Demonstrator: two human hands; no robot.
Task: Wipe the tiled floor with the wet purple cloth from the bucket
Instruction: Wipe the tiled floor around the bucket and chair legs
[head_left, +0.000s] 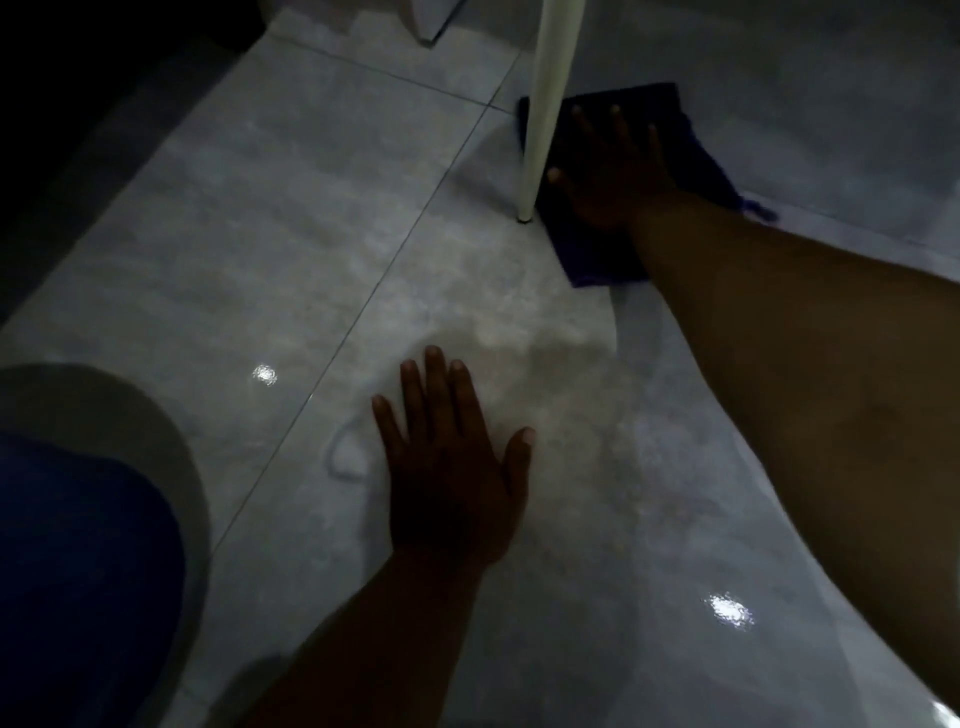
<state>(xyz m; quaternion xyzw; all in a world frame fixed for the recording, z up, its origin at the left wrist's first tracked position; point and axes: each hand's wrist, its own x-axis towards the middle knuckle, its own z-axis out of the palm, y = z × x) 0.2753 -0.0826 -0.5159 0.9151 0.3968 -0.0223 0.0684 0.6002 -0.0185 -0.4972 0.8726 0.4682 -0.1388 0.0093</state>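
Note:
The purple cloth (691, 150) lies flat on the tiled floor (291, 218) at the upper right, right beside a white leg. My right hand (613, 171) presses down on the cloth with fingers spread, arm stretched out from the right. My left hand (447, 467) rests flat on the wet, glossy tile in the middle, fingers apart, holding nothing. The bucket is not clearly visible.
A thin white furniture leg (540, 114) stands on the floor touching the cloth's left edge. A rounded white and blue object (104, 519) fills the lower left corner. Another white base (431, 21) sits at the top. The far left is dark.

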